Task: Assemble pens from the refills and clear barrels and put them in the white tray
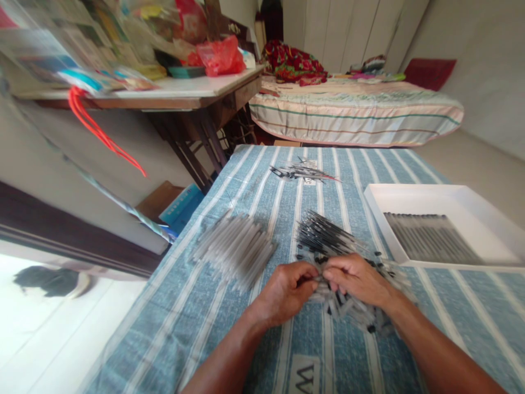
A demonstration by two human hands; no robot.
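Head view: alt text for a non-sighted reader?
A person's left hand and right hand are close together over small grey and black parts on a striped cloth. Grey tubes lie left, dark rods ahead, an open white box right.

from here i can see 1 slim lane a hand could take, between the grey tubes (238, 249) and the dark refills (328, 232), though the left hand (289, 290) blocks its near end. another lane, between the refills and the white box (479, 213), pinches where loose parts (375, 314) spread beneath the right hand (355, 276). the box's raised walls stand in the way. farther up the bench (164, 339), 1 low heap of thin pieces (303, 172) leaves passage on both sides.
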